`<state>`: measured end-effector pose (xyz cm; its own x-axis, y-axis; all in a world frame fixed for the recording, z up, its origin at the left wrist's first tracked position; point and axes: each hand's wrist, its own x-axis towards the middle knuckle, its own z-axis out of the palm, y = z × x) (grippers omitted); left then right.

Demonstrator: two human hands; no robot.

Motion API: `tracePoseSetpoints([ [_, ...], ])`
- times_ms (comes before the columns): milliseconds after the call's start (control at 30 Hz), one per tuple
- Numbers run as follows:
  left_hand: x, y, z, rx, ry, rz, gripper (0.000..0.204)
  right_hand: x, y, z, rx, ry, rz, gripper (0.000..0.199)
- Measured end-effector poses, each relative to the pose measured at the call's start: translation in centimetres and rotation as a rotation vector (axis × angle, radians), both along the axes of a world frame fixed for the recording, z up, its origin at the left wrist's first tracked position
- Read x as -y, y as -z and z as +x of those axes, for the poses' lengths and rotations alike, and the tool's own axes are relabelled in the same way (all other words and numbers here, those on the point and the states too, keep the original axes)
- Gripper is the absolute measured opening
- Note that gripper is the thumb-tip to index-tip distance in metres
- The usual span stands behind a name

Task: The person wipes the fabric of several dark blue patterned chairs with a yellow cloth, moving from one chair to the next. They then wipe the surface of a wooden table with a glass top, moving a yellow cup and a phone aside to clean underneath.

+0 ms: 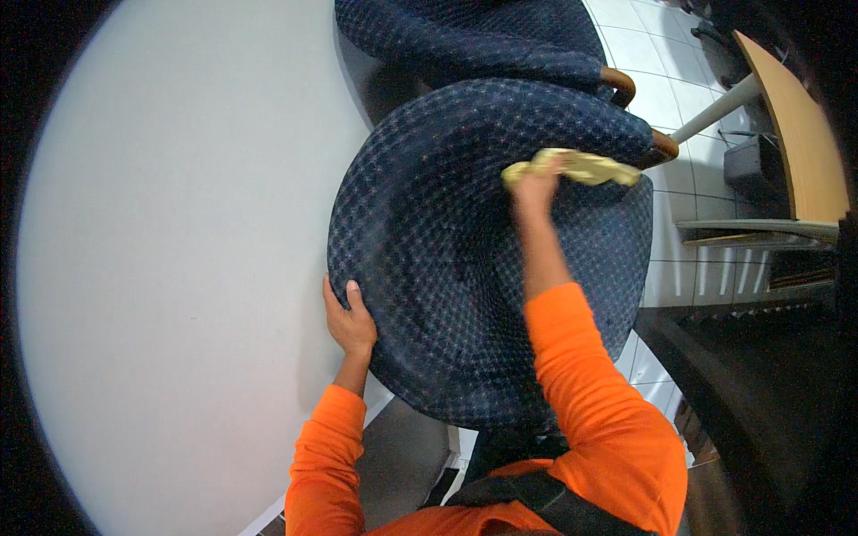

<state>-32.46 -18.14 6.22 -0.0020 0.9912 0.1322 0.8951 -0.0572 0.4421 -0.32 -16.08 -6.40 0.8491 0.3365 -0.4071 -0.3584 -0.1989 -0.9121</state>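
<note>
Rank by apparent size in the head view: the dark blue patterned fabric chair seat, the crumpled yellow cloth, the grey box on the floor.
1. Dark blue patterned fabric chair seat.
2 and 3. Crumpled yellow cloth and grey box look alike; the box lies farther off, so unranked.

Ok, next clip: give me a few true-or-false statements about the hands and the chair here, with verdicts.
1. The right hand holds a yellow cloth against the chair seat. True.
2. The left hand hangs free of the chair. False: it grips the seat's edge.
3. The sleeves are orange. True.
4. The seat fabric is plain red. False: it is dark blue with a dotted pattern.
5. The cloth lies on the floor. False: it is in the right hand.
</note>
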Motion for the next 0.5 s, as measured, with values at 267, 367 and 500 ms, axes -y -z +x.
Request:
tracePoseSetpoints([
  [267,-0.2,-0.4,0.7,-0.015,0.002,0.001,0.058,8.1,3.0,-9.2,-0.057,-0.997,0.098,0.055],
  [367,0.1,-0.1,0.2,-0.008,0.004,-0.008,0.058,10.7,5.2,-4.7,-1.052,-0.146,0.242,0.038],
  [500,0.0,-0.2,0.6,0.016,0.004,-0.008,0.058,9.3,3.9,3.0,-0.468,0.291,0.602,0.032],
])
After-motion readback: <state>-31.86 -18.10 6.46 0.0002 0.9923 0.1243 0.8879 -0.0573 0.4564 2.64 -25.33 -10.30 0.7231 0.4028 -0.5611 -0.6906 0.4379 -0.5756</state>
